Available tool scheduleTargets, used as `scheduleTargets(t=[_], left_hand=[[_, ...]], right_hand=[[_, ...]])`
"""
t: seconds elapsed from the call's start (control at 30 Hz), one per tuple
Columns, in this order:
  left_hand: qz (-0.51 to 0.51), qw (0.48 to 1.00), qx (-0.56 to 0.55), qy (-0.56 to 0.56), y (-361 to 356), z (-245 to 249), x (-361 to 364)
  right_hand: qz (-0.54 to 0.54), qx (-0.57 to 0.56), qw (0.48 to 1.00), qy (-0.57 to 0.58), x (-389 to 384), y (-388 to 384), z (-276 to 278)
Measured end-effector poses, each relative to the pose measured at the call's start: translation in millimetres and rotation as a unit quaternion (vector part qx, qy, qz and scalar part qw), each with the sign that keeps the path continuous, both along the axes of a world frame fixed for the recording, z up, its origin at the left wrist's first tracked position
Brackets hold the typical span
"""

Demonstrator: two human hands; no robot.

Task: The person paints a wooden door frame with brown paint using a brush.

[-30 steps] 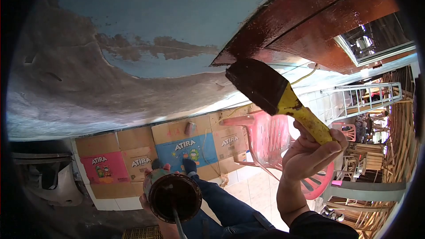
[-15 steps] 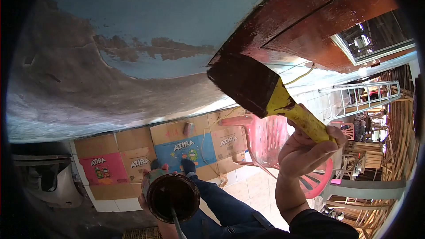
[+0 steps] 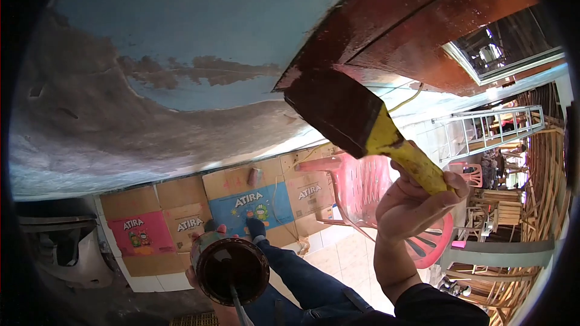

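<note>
My right hand (image 3: 414, 202) is closed round the yellow handle of a wide paintbrush (image 3: 335, 108). Dark brown paint covers its bristles, which overlap the lower corner of the reddish-brown wooden frame (image 3: 417, 18) in view; whether they touch it I cannot tell. Low in the picture, my left hand (image 3: 192, 276) holds a round can (image 3: 232, 270) of dark brown paint from the side, with its fingers partly hidden behind the can. A thin grey stick (image 3: 238, 302) stands in the paint.
Beside the frame is a blue and grey patchy wall (image 3: 199, 18). Flattened cardboard (image 3: 139, 232) covers the floor by my feet. A pink plastic chair (image 3: 362, 184), a metal ladder (image 3: 492, 133) and stacked wood (image 3: 544, 175) are at the right. A yellow cable (image 3: 408, 102) runs near the wall.
The wall and wooden frame have shifted slightly left in view. The brush stays close to the frame's corner, and the can appears slightly further left. Both hands keep their hold.
</note>
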State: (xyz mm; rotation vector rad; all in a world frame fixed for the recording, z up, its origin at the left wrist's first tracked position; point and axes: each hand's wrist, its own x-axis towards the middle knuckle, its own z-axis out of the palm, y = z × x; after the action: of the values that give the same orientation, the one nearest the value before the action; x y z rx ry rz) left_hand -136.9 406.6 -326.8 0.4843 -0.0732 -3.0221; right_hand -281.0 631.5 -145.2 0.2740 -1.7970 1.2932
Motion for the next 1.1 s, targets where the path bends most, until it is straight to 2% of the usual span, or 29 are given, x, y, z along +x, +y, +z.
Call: scheduleTargets(t=[0.03, 0.13, 0.23, 0.33, 0.43, 0.53, 0.63, 0.73, 0.83, 0.9, 0.97, 1.1], left_hand=[[0.004, 1.0, 0.002, -0.002, 0.6, 0.9, -0.9], [-0.002, 0.999, 0.014, 0.029, 1.4, -1.5, -1.7], [0.0, 0.999, 0.028, 0.024, 2.6, 3.1, -0.7], [-0.029, 0.998, 0.016, 0.047, -2.2, -5.9, 1.5], [-0.029, 0.999, 0.007, 0.024, -3.6, -6.9, 3.6], [-0.035, 0.999, 0.011, 0.03, -6.4, -6.3, 3.6], [-0.023, 0.998, 0.021, 0.047, -2.9, -8.4, 4.9], [0.009, 1.0, 0.013, -0.023, 1.8, 10.0, 2.6], [0.003, 1.0, -0.013, 0.027, 1.0, 0.4, 2.7], [0.002, 1.0, -0.004, 0.017, -0.1, -0.7, 2.6], [-0.008, 1.0, 0.009, 0.016, -0.7, -2.4, 2.7], [-0.021, 1.0, 0.001, 0.007, -1.5, 2.7, 0.9]], right_hand=[[-0.058, 0.022, 0.998, -0.003, 1.5, 5.9, -2.5], [-0.076, 0.016, 0.997, -0.022, 5.6, 10.5, 0.3], [-0.062, -0.07, 0.995, 0.022, 5.6, 12.0, -4.2], [-0.063, -0.034, 0.997, 0.025, -1.0, 5.8, 0.0], [-0.107, -0.052, 0.992, 0.031, -4.5, 11.6, 2.0], [-0.033, -0.126, 0.989, 0.068, -1.9, 1.3, 4.2], [-0.045, -0.026, 0.998, 0.026, -4.3, 1.4, 2.6], [-0.095, -0.02, 0.994, 0.042, -0.2, 14.3, -2.2], [-0.07, -0.048, 0.995, 0.046, 4.0, 8.7, 1.6], [-0.054, -0.053, 0.996, 0.036, 9.2, 11.3, 0.1], [-0.063, -0.003, 0.997, 0.038, 6.4, 8.0, -1.3], [-0.118, 0.0, 0.992, 0.041, 3.4, 17.6, -5.4]])
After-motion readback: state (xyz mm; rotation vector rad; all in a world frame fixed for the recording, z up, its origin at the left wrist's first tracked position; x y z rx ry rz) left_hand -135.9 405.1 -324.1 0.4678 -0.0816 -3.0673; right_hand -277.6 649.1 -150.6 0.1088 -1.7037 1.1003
